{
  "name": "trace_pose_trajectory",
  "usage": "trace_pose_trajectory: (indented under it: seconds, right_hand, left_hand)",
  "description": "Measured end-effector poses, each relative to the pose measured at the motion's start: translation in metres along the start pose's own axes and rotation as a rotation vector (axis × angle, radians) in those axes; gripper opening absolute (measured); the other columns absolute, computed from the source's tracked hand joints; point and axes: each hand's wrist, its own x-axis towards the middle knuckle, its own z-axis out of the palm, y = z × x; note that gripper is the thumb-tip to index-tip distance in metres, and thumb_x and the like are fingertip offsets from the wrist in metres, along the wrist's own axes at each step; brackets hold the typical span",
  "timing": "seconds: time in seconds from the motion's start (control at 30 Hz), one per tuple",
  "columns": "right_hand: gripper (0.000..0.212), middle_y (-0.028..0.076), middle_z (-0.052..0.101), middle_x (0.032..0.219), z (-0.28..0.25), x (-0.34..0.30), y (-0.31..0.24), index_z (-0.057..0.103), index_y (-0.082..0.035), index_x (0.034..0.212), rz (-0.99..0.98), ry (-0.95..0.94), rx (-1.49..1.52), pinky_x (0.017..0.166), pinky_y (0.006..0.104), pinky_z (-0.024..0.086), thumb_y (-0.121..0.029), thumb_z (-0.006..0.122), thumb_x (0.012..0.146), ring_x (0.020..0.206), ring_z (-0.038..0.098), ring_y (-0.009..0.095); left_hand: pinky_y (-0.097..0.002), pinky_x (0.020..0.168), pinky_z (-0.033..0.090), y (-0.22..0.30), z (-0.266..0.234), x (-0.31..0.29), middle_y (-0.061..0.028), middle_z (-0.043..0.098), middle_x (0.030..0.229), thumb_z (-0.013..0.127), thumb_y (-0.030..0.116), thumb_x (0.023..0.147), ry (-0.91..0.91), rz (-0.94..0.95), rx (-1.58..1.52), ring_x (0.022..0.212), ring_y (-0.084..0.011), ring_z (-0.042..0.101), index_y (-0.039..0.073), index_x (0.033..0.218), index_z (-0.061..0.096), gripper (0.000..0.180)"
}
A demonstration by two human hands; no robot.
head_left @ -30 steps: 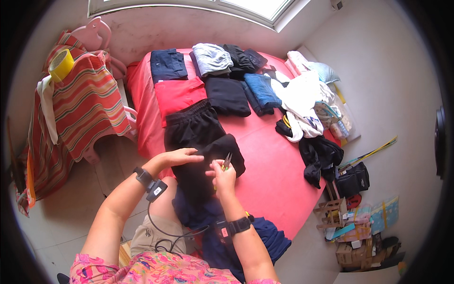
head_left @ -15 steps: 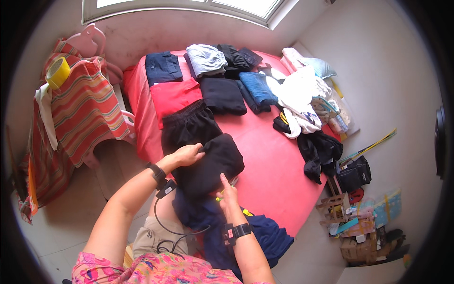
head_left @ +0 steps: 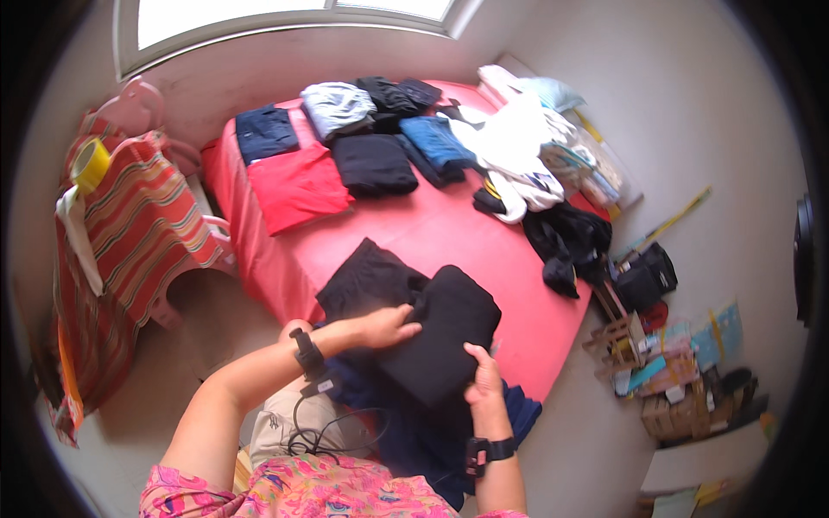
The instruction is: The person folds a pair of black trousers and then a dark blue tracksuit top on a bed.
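A pair of black pants (head_left: pixel 445 332), partly folded, lies across my lap and the bed's near edge. Its gathered upper part (head_left: pixel 367 276) sticks out flat at the left of the thick folded part. My left hand (head_left: pixel 390 328) is closed on the cloth where these two parts meet. At the right edge of the folded part, my right hand (head_left: pixel 484 375) grips the pants with its thumb on top and its fingers hidden underneath. Under them, dark navy clothing (head_left: pixel 518 414) is bunched over my lap and the bed edge.
On the pink bed (head_left: pixel 527 315) rest folded red clothing (head_left: pixel 298 186), a black folded garment (head_left: pixel 373 166), jeans (head_left: pixel 439 142) and a loose white pile (head_left: pixel 509 142). A striped-cloth-covered chair (head_left: pixel 142 233) with yellow tape (head_left: pixel 90 166) stands left. Boxes (head_left: pixel 678 419) sit right.
Both hands have drawn the black pants nearer and to the right, off the red clothing. The folded part is turned, and my left hand has moved right along it.
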Motion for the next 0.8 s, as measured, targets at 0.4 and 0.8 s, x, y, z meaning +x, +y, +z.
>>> trace_pose_trajectory:
  seconds: [0.4, 0.8]
  right_hand:
    - [0.052, 0.012, 0.055, 0.106, -0.170, -0.068, 0.052, 0.055, -0.001, 0.112, -0.484, 0.694, -0.916, 0.076, 0.0305, 0.050, -0.017, 0.078, 0.068, 0.076, 0.058, 0.021]
    - [0.070, 0.010, 0.041, 0.136, -0.100, -0.106, 0.099, 0.053, -0.014, 0.125, -0.938, 0.220, -1.467, 0.088, 0.0341, 0.049, -0.023, 0.080, 0.061, 0.124, 0.043, 0.025]
  left_hand:
    - [-0.0289, 0.071, 0.052, 0.028, 0.077, 0.003, -0.0107, 0.064, 0.088, 0.053, 0.016, 0.091, -0.340, 0.086, 0.018, 0.076, -0.0163, 0.064, 0.001, 0.118, 0.053, 0.031]
    - [-0.0310, 0.072, 0.051, 0.034, 0.147, 0.075, -0.0152, 0.064, 0.093, 0.061, 0.029, 0.087, -0.056, -0.080, -0.029, 0.077, -0.0202, 0.062, -0.007, 0.120, 0.049, 0.051]
